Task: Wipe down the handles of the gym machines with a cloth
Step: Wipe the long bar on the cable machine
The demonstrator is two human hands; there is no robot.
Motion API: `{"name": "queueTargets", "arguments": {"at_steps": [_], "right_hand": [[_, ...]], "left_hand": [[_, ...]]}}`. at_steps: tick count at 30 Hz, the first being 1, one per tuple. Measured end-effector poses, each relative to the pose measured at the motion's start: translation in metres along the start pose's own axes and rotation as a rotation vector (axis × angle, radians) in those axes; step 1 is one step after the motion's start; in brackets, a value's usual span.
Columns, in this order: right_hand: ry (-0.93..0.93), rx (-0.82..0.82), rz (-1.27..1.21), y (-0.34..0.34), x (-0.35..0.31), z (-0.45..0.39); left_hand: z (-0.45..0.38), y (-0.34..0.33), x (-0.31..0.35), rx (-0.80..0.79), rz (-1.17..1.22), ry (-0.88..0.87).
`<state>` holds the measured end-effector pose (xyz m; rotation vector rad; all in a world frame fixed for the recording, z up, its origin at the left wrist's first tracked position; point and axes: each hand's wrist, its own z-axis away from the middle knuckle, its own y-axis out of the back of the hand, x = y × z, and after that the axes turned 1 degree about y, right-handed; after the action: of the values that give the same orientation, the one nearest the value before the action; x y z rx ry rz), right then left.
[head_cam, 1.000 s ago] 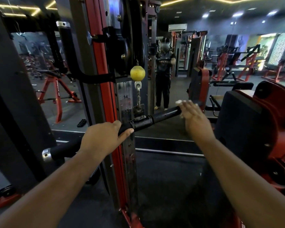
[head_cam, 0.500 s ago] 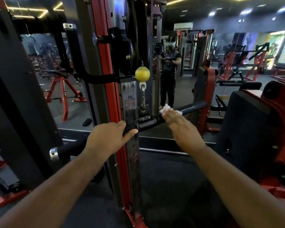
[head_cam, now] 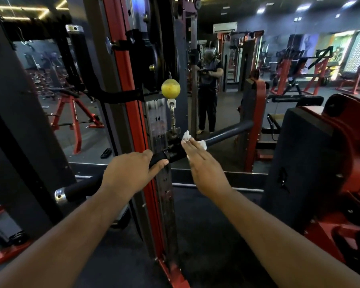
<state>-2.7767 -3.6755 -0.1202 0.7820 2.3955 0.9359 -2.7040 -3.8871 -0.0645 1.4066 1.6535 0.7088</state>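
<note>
Slid inward along the black bar handle [head_cam: 227, 135] since a second ago: right hand [head_cam: 204, 165], fingers laid nearly straight over the white cloth [head_cam: 186, 137], pressing it on the bar just beside the centre swivel. Left hand [head_cam: 129, 173] unchanged, wrapped round the left grip. Behind, yellow ball [head_cam: 170, 88], red machine upright [head_cam: 129, 96], wall mirror [head_cam: 227, 90], dark gym floor [head_cam: 206, 235].

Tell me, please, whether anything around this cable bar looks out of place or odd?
Nothing looks damaged or spilled. The bar hangs tilted, its chrome-capped end lower under the left hand, while the right hand presses a white cloth against it.
</note>
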Motion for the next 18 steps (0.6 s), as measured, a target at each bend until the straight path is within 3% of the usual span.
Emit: {"name": "queueTargets", "arguments": {"at_steps": [5, 10, 13, 16, 18], "right_hand": [[-0.06, 0.072, 0.134, 0.015, 0.047, -0.004], [-0.044, 0.052, -0.034, -0.011, -0.005, 0.009], [-0.051, 0.127, -0.202, 0.0, -0.008, 0.024], [-0.275, 0.374, -0.271, 0.038, 0.029, 0.011], [-0.451, 0.434, -0.179, 0.059, 0.076, -0.008]], "left_hand": [[0.002, 0.0, 0.0, -0.01, 0.027, -0.001], [0.002, -0.001, -0.001, -0.005, 0.017, 0.002], [0.002, -0.002, -0.005, -0.008, 0.018, 0.005], [0.004, -0.004, -0.009, -0.011, 0.022, 0.015], [0.005, -0.005, -0.009, -0.023, 0.03, 0.02]]}}
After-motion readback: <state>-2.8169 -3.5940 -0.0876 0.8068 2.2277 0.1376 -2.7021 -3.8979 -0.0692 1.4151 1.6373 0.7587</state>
